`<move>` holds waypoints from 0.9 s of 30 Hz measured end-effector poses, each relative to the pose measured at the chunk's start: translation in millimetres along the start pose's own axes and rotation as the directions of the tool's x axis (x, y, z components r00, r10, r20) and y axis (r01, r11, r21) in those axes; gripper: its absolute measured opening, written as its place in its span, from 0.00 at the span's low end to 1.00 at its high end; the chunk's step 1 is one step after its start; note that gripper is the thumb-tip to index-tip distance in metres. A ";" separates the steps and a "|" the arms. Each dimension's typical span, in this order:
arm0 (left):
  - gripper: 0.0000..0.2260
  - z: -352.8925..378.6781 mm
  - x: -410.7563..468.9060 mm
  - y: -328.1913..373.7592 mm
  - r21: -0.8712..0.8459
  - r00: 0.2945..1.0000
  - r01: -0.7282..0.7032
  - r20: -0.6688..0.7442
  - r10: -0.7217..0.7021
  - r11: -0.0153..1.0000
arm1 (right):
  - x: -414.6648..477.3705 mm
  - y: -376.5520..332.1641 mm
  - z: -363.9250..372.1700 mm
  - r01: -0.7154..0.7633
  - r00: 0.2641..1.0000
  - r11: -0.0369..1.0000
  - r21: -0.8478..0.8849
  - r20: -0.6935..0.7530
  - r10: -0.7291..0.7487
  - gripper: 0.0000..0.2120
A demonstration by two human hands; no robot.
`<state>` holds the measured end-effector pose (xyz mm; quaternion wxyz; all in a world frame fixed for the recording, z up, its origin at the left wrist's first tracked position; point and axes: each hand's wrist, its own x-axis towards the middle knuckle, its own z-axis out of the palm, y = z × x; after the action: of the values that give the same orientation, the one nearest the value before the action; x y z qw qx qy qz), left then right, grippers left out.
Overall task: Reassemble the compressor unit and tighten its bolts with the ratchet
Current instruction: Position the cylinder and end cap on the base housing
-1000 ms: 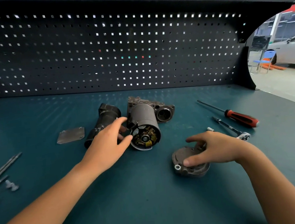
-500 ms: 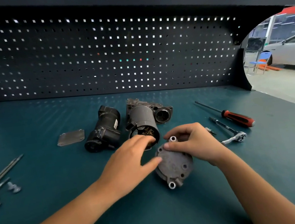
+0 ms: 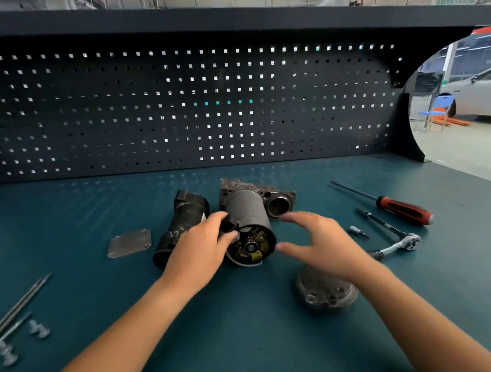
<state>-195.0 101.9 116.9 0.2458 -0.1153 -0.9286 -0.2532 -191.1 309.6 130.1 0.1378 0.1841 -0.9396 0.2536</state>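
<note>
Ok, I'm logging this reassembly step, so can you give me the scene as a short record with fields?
left hand: holds rim of grey cylindrical motor housing
right hand: open, beside the housing, holding nothing
round grey metal end cap: lying on teal bench, not fitted
chrome ratchet: on bench, right side, untouched
long steel bolts: loose, far left

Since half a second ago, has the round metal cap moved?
Yes. The cap left the motor's open end and now lies on the table, farther from the motor, left of the ratchet.
</note>
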 end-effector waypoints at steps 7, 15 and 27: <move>0.14 -9.1 -3.5 -5.2 -0.099 0.994 -0.087 0.056 0.093 0.991 | 31.0 -54.5 34.6 0.316 0.949 0.938 -0.145 0.056 -0.311 0.30; 0.18 -7.1 2.6 -6.9 -0.254 0.999 0.030 0.050 -0.017 0.967 | 21.1 -23.1 30.7 0.189 0.981 0.976 0.108 0.022 -0.193 0.34; 0.19 -3.0 7.6 -8.9 -0.460 0.986 0.166 0.066 -0.153 0.872 | 17.5 -2.2 23.0 0.045 0.998 0.957 0.287 -0.046 -0.033 0.24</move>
<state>-203.3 93.5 119.4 0.1765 -0.0972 -0.8508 -0.4853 -209.7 290.9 118.1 0.1337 0.2153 -0.8858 0.3888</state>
